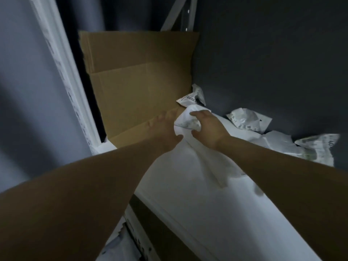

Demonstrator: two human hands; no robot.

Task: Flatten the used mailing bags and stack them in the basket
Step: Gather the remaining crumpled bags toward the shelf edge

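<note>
The room is dim, with a weak, cold light. A dark grey painted wall (263, 53) fills the upper right. A flat white shelf board (197, 213) runs along the foot of this wall. At its far end a large flattened brown cardboard sheet (139, 78) stands upright, with creases across it. Behind the cardboard rises a white metal post with small holes (188, 14), next to a slanted white brace (170, 17). On the left, a white moulded frame (62, 68) borders a pale grey panel (22, 72).
</note>
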